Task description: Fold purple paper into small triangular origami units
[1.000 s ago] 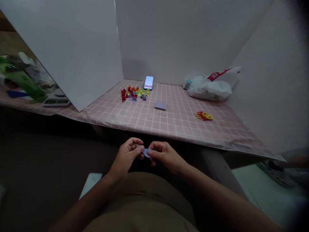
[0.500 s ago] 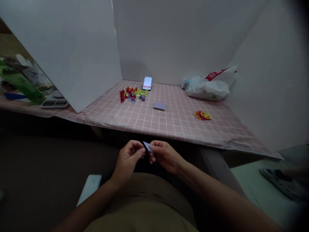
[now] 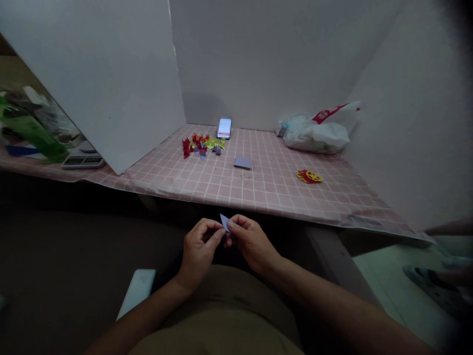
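A small piece of folded purple paper (image 3: 224,223) is held up in front of my lap, below the table's front edge. Its pointed corner faces up and left. My right hand (image 3: 248,237) pinches it between thumb and fingers. From the other side, my left hand (image 3: 201,245) has thumb and forefinger closed on its lower left edge. On the table lies a flat stack of purple paper squares (image 3: 243,163). Farther back is a cluster of small folded paper pieces (image 3: 201,145) in red, orange, yellow and purple.
A lit phone (image 3: 224,128) leans near the back panel. A white plastic bag (image 3: 317,135) and a red and yellow openwork piece (image 3: 309,176) are at the right. Left of the panel stand a kitchen scale (image 3: 83,159) and a green bottle (image 3: 31,129). A white slab-shaped object (image 3: 137,292) lies by my left forearm.
My left thumb and forefinger have moved right and now meet the purple paper's edge. The paper has tilted a little more upright. A person's foot at the right has shifted slightly.
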`<state>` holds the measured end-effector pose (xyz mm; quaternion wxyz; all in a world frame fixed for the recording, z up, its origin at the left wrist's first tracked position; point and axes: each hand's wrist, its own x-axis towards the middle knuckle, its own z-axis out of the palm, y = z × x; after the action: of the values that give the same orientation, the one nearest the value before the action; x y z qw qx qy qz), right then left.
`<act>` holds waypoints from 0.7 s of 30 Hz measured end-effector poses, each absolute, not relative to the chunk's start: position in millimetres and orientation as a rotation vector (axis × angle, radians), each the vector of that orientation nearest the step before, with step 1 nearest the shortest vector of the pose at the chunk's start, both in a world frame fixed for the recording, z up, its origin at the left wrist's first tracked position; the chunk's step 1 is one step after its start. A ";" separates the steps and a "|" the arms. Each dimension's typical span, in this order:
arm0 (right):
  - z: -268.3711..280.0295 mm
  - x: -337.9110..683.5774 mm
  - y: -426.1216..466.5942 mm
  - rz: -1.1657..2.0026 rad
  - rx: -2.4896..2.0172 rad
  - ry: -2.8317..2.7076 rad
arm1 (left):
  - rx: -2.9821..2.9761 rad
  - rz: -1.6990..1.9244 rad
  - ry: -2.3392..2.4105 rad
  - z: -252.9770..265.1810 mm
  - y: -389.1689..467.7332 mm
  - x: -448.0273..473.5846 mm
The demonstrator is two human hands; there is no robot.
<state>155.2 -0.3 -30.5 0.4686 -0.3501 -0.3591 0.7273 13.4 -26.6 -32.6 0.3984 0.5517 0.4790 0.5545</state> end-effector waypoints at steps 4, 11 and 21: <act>-34.4 152.1 -3.2 1.700 -0.870 -0.917 | 1.369 1.379 1.219 -32.9 -26.2 14.8; -34.4 150.0 -6.6 1.576 -0.921 -1.025 | 1.272 1.313 1.221 -27.8 -25.4 15.3; -33.2 154.3 -5.8 1.528 -0.947 -1.210 | 1.224 1.313 1.194 -21.5 -20.6 7.9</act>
<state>154.3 -5.8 -33.2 0.4684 -0.3860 -0.4934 0.6231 7.9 -20.6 -21.5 0.4732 0.5001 0.4878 0.5367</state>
